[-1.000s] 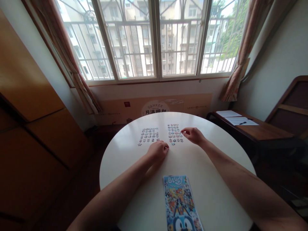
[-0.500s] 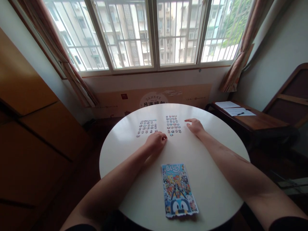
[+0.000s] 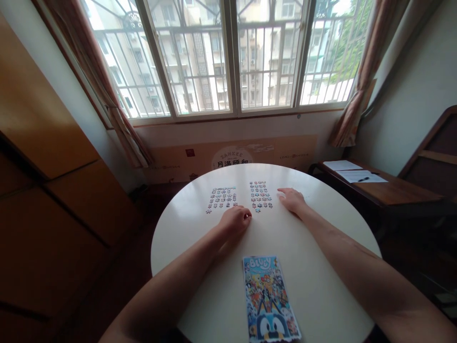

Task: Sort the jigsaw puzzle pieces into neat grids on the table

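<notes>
My left hand rests on the white table with its fingers curled in and the thumb close to the forefinger. Whether a small piece sits between them is hidden. Just beyond it lies the left group of jigsaw puzzle pieces, set out in rough rows. A second group of jigsaw puzzle pieces is laid out to the right. My right hand lies beside that group, fingers stretched out and apart from the pieces. Closer to me is a colourful Bluey puzzle bag, flat, with a torn bottom edge.
The round white table fills the middle. A wooden chair or bench at the right carries papers and a pen. Wooden cabinets stand at the left, and a barred window is behind a printed cardboard panel.
My view has tilted upward, so the table and everything on it appear lower. Both hands keep about the same places and poses beside the pieces.
</notes>
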`<state>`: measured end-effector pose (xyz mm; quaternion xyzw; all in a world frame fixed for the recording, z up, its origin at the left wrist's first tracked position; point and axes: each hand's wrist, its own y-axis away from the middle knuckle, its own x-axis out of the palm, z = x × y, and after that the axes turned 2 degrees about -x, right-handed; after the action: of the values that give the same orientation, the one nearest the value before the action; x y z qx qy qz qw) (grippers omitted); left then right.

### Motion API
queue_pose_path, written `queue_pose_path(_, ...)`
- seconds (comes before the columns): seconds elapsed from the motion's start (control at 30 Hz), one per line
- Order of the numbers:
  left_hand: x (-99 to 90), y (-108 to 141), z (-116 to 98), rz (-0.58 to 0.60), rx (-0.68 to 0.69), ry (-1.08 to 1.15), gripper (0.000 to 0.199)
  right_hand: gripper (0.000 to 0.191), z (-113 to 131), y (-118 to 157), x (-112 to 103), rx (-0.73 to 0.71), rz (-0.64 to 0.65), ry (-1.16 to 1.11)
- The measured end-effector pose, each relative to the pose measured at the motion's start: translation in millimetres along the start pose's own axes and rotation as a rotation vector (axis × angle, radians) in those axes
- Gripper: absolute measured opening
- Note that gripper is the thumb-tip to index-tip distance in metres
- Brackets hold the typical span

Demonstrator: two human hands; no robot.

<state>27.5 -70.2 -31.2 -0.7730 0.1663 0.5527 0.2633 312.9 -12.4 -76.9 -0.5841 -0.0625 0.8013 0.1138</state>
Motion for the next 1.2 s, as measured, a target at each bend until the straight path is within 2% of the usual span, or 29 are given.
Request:
queue_pose_path(0.87,-1.8,2.4,0.4,0.028,-0.003,-0.023,0.022,0.042,3.5,2.4,-1.3,-0.027,0.07,0.054)
queue_pose_path(1.2,-6.8,9.5,-8.6,0.074,0.022,-0.119,0.019,0.043,2.2,1.2,0.4,-0.04,0.071,0.061)
